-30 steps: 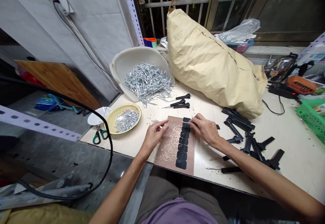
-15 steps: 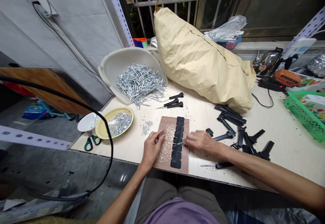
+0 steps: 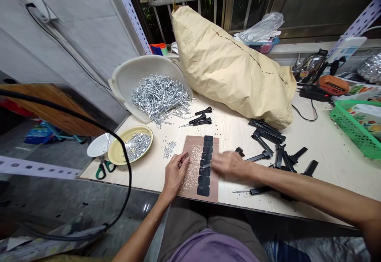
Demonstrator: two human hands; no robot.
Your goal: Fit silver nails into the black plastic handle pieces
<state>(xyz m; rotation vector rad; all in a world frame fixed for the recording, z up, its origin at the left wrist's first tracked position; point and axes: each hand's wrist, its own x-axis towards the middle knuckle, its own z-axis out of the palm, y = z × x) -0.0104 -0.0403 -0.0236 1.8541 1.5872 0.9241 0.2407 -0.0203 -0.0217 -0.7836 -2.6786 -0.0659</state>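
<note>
The left hand [image 3: 175,171] rests by the left edge of a brown board [image 3: 213,192], its fingertips bent close together; I cannot tell if something is pinched there. The right hand [image 3: 229,165] is at the middle of a row of black pieces [image 3: 203,191] on this board, fingers curled and blurred, so its grip I also cannot tell. The two hands are apart, with pale crumbs [image 3: 192,171] and the row between them. The row is laid from the far edge almost to the near one; which pieces are finished does not show. Beyond the board, a few black parts [image 3: 202,122] have thin metal rods sticking out, while a big heap of metal pins [image 3: 160,97] lies in a white basin [image 3: 123,75], so much seems left unused. The left forearm rises from below; the right comes almost level over the desk [image 3: 321,135], passing in front of more black parts [image 3: 264,131]. Farther left stands a yellow dish [image 3: 114,147] with small metal pieces [image 3: 137,146].
</note>
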